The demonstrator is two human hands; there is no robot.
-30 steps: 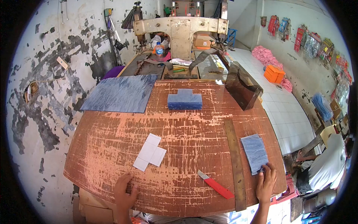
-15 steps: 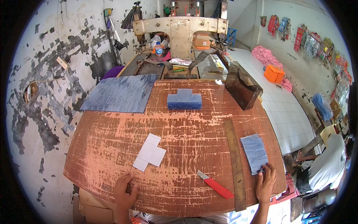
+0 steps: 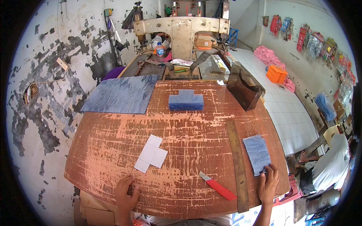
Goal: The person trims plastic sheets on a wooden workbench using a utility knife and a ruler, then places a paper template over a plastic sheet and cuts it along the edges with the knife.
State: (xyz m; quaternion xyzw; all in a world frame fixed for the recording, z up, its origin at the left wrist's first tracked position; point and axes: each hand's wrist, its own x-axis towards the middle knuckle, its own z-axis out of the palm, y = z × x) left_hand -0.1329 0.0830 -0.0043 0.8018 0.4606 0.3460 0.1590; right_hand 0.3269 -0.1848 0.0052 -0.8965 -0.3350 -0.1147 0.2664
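Note:
My left hand [image 3: 126, 193] rests on the worn brown board [image 3: 102, 150] near its front edge, thumb and fingers apart, holding nothing. Just beyond it lies a white T-shaped paper template [image 3: 150, 154] with drawn lines. On the right, the fingertips of my right hand [image 3: 269, 184] touch the lower corner of some blue streaked cut pieces [image 3: 256, 154]; its fingers are spread, not gripping. Between the hands lie a red-handled cutter knife [image 3: 220, 189], blade toward the upper left, and a long worn metal ruler [image 3: 237, 165].
A neat stack of blue T-shaped pieces [image 3: 186, 102] sits toward the back of the board. A large blue sheet [image 3: 120, 94] lies at the back left. Behind stand a dark translucent bent panel [image 3: 243, 88] and a heavy press machine [image 3: 182, 30]. A person [image 3: 332, 165] sits at far right.

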